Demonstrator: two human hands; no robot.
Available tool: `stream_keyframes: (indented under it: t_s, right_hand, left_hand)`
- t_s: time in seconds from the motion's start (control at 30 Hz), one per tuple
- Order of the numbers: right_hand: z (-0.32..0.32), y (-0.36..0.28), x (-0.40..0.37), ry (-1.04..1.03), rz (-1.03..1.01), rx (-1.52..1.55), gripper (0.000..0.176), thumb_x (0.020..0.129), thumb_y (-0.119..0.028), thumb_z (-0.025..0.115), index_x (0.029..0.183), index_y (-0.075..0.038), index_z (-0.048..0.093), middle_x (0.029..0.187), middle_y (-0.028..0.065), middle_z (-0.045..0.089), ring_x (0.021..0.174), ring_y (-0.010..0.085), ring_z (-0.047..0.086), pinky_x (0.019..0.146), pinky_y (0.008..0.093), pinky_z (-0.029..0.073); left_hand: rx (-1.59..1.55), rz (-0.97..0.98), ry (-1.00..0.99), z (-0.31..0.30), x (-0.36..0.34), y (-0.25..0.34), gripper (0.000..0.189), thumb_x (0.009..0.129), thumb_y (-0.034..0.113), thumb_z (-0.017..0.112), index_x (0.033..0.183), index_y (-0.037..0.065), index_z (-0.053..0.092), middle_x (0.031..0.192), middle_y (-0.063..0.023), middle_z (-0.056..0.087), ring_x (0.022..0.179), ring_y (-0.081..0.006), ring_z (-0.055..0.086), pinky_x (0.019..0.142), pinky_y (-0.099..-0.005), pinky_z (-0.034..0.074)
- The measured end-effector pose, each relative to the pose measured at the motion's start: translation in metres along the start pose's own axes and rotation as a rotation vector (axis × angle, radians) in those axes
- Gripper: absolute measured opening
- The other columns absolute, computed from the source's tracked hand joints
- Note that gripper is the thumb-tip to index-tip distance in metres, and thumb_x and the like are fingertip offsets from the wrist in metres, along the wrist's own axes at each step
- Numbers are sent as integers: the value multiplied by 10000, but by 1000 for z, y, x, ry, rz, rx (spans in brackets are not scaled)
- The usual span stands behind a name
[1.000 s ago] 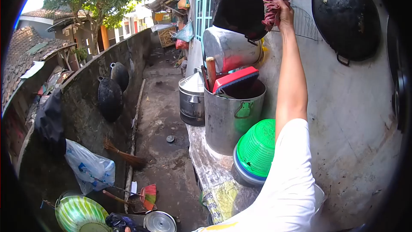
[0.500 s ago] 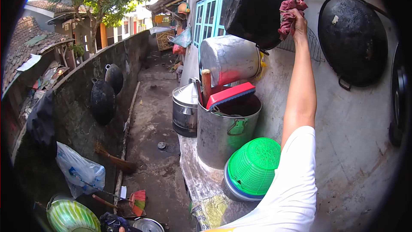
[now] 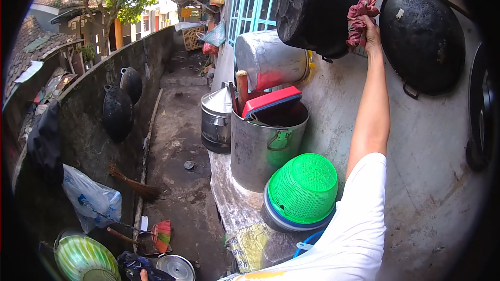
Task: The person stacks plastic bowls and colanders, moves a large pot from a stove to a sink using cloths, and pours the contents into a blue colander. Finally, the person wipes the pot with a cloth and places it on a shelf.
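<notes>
High on the wall, my right hand is closed round a crumpled dark-red cloth. The cloth is against or just beside the rim of a large soot-black pot that hangs tilted. To the right of that hand hangs a wide black wok. At the bottom edge, only a fingertip or thumb of my left hand shows, pressed on a dark crumpled bag; its other fingers are hidden. Below the black pot, a silver pot lies on its side.
A tall metal pot holds a red-rimmed tray and a wooden handle. Nearby are a steamer, a green basket, a round lid and a green-striped basin. A broom leans by the low wall.
My right hand and the cloth have shifted slightly right and down along the black pot's rim. The whole view has moved a little, and a blue rim now shows beside my sleeve.
</notes>
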State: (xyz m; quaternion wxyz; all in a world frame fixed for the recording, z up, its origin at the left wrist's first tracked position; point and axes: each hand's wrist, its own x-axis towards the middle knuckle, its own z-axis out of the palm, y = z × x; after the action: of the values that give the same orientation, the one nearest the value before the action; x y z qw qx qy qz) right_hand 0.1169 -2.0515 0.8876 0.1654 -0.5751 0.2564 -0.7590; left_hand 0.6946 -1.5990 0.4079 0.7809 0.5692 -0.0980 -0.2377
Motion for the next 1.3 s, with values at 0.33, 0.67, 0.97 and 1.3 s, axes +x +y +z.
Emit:
stream_keyframes:
  t_s: [0.33, 0.67, 0.97, 1.3]
  right_hand:
    - [8, 18, -36, 515, -350, -452, 389, 695, -273, 689, 965, -2, 618, 898, 90, 656, 843, 203, 617, 796, 319, 448]
    - [24, 33, -121, 688, -452, -478, 470, 720, -212, 669, 1118, 0, 537, 1080, 148, 602, 992, 252, 580, 868, 345, 424]
    - [85, 35, -220, 811, -698, -210, 394, 708, -176, 726, 983, 63, 577, 974, 138, 634, 818, 201, 611, 745, 329, 483]
    - [247, 43, -563, 3, -285, -295, 561, 736, -92, 700, 1159, 103, 386, 1064, 194, 555, 852, 244, 587, 787, 344, 478]
  left_hand:
    - [10, -106, 77, -11, -5, 10, 402, 746, 93, 695, 1098, -15, 532, 1022, -133, 592, 829, -232, 594, 696, -340, 530]
    - [-8, -113, 66, -31, -7, 17, 376, 751, 71, 680, 1087, -23, 540, 1025, -121, 591, 836, -229, 589, 716, -334, 519]
    - [-97, 46, 161, -101, -13, -21, 348, 733, 81, 636, 1057, 26, 524, 928, -56, 585, 814, -168, 576, 746, -300, 475]
    - [-600, -98, 349, -250, -138, 3, 257, 820, 217, 577, 1019, 55, 577, 908, -30, 629, 797, -123, 597, 750, -272, 477]
